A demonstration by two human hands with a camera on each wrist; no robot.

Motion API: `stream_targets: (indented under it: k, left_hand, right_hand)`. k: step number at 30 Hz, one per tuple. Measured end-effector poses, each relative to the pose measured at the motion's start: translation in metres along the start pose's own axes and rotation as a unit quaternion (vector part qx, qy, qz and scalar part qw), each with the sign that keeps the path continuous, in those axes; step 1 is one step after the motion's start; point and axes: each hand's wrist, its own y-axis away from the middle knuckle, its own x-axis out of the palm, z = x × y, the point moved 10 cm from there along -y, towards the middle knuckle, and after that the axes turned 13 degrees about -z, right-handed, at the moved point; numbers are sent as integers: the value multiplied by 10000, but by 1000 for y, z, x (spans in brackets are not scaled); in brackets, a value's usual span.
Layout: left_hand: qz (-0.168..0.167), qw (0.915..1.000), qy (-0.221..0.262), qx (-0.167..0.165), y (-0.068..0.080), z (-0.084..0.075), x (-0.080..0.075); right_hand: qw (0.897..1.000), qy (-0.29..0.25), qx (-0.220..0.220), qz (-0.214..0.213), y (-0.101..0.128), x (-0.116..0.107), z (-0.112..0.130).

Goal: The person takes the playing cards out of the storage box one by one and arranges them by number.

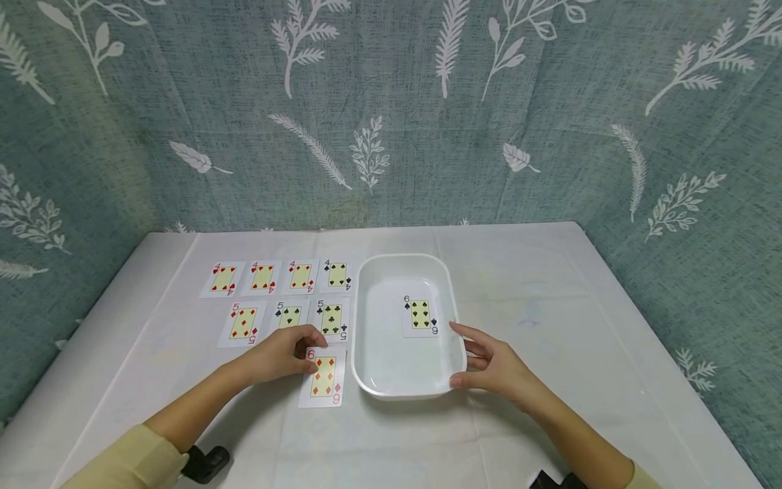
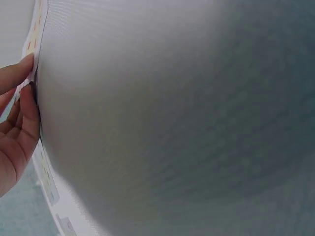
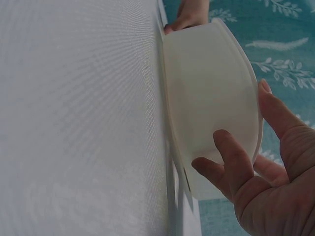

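Note:
My left hand [image 1: 282,354] pinches the upper left part of a six of diamonds [image 1: 324,385] lying at the near left of the white tub. In the left wrist view its thumb and fingers [image 2: 28,105] meet at the card's edge, low against the cloth. A six of spades [image 1: 420,319] lies face up inside the white plastic tub [image 1: 403,395]. At the tub's right side my right hand [image 1: 495,363] holds it, thumb and index finger at the rim. Other fingers [image 3: 231,152] of that hand touch the outer wall in the right wrist view.
Behind the left hand, a row of fives includes the five of diamonds [image 1: 244,324], spades [image 1: 290,316] and clubs [image 1: 332,319]. Farther back is a row of fours [image 1: 263,278]. Leaf-patterned cloth [image 1: 391,136] walls the white-covered table [image 1: 550,305].

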Motion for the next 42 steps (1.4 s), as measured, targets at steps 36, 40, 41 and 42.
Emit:
stream_targets:
  k: [36,40,41,42]
  left_hand:
    - [-526,9984,-190,85,-2,-7,-9]
    - [-821,9964,179,-87,-10,-11,-23]
    - [-878,9959,202,-100,-13,-13,-26]
    - [-932,9954,207,-82,-15,-16,-30]
  right_hand:
    - [10000,63,4,-18,0,0,1]
    - [10000,7,53,-34,1,-1,1]
    - [10000,0,61,-36,1,-1,1]
    - [10000,-2,68,-43,1,-1,1]
